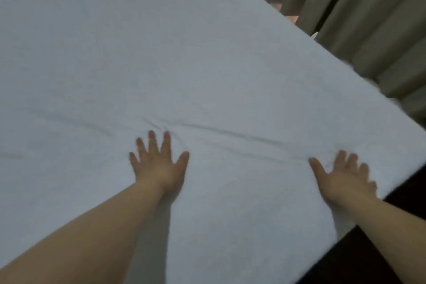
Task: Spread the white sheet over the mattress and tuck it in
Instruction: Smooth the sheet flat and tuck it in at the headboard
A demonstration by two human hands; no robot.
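The white sheet (184, 53) lies flat over the mattress and fills most of the view; the mattress itself is hidden under it. My left hand (159, 163) presses flat on the sheet near the middle, fingers straight and spread. My right hand (343, 175) lies flat on the sheet close to the bed's right corner, fingers spread and blurred. A long shallow crease (230, 132) runs across the sheet just beyond both hands. Neither hand holds anything.
Beige curtains (368, 18) hang along the far right side of the bed. A dark floor or bed base (373, 249) shows below the near right edge. Small pinkish objects (292, 18) peek out between the bed edge and the curtains.
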